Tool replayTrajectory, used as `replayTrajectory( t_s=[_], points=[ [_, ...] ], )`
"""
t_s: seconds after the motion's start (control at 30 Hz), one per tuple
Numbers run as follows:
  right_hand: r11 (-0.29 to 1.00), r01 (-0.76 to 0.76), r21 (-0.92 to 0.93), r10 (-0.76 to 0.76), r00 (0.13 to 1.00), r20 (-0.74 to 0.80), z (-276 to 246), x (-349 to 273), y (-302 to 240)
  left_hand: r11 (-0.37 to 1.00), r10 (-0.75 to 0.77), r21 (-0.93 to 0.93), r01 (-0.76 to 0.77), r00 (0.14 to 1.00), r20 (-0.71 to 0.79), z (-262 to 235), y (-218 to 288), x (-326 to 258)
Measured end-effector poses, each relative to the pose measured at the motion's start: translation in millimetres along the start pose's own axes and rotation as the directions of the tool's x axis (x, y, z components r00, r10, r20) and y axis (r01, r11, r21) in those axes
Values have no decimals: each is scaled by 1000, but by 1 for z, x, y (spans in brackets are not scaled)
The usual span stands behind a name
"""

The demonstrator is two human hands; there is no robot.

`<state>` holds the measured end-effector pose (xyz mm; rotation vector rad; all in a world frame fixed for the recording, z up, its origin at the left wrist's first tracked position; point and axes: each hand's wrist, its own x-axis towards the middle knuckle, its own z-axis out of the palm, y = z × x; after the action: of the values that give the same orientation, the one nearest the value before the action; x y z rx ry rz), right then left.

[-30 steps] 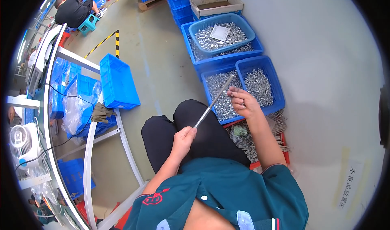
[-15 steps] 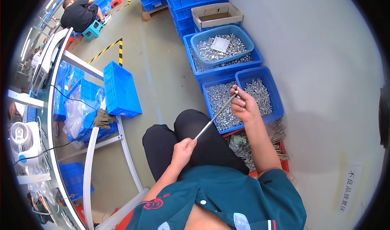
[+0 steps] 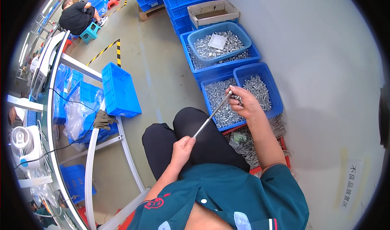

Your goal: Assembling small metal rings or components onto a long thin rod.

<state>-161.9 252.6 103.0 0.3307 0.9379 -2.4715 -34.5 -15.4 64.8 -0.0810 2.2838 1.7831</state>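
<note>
My left hand (image 3: 182, 149) is closed around the near end of a thin metal rod (image 3: 210, 118), which slants up and away to the right over my knees. At its far end sits a small metal nut (image 3: 230, 92), pinched by the thumb and forefinger of my right hand (image 3: 246, 103). More small silvery pieces (image 3: 239, 99) are tucked in the curled fingers of that hand; their exact shape is hard to see. Below the right hand stands a blue bin (image 3: 222, 123) filled with small metal nuts, with a smaller blue basket (image 3: 276, 108) of similar pieces set in its right side.
Beside my right thigh, a red crate (image 3: 287, 157) holds many metal rods. Farther off are a light-blue tub (image 3: 195, 50) of metal parts, a white carton (image 3: 195, 11) and stacked blue crates. On the left are a workbench frame (image 3: 90, 169), a blue box (image 3: 122, 94) and a fan (image 3: 26, 144).
My right fingers have drawn in around the nut at the rod's tip, and the rod has shifted slightly left. My left hand keeps its grip.
</note>
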Motion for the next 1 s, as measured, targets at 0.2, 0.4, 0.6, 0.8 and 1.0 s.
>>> replayTrajectory(
  t_s=[0.2,0.4,0.6,0.8,1.0],
  points=[
    [926,27,-377,-6,998,56,17,-15,24,988,-85,-132,85,996,11,5,13,2],
    [992,-95,-84,96,995,12,-10,-15,19,991,-77,-105,78,997,13,5,9,4],
    [943,31,332,-64,994,90,-20,0,1,996,-60,-69,61,998,19,3,8,2],
    [943,46,330,-88,990,113,-16,5,0,998,-58,-13,59,997,42,1,1,0],
    [948,13,318,-72,982,173,-8,3,2,998,-44,-38,45,999,24,2,1,0]
  ],
)
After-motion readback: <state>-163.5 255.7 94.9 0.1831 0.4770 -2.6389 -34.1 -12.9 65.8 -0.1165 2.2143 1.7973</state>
